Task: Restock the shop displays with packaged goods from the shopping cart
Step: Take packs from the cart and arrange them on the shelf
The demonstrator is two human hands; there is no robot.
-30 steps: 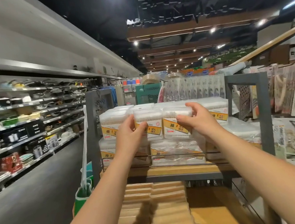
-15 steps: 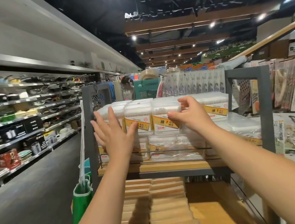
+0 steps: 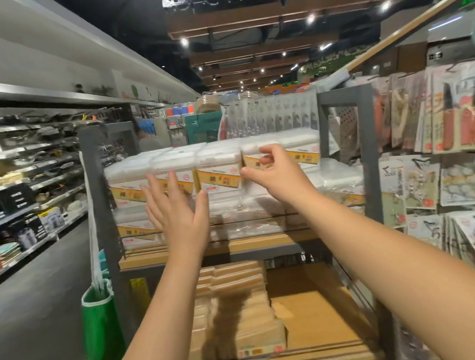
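Note:
Clear plastic boxes with yellow labels (image 3: 219,171) stand in two stacked rows on the wooden upper shelf (image 3: 267,241) of a grey metal rack. My left hand (image 3: 178,214) is held flat in front of the left boxes, fingers straight and spread, holding nothing. My right hand (image 3: 279,173) hovers at the box fourth from the left (image 3: 252,151). Its fingers are loosely curled near that box's top front edge and grip nothing that I can see. Both forearms reach in from below.
Tan flat packs (image 3: 240,302) are stacked on the rack's lower wooden shelf. A green bag (image 3: 102,334) hangs at the rack's left post (image 3: 98,203). Carded kitchen tools (image 3: 463,125) hang at the right. Shelves of cookware (image 3: 7,193) line the dark aisle floor at the left.
My left hand let go of a box and now floats flat in front of the row. My right hand released its grip on the box top and drew back slightly.

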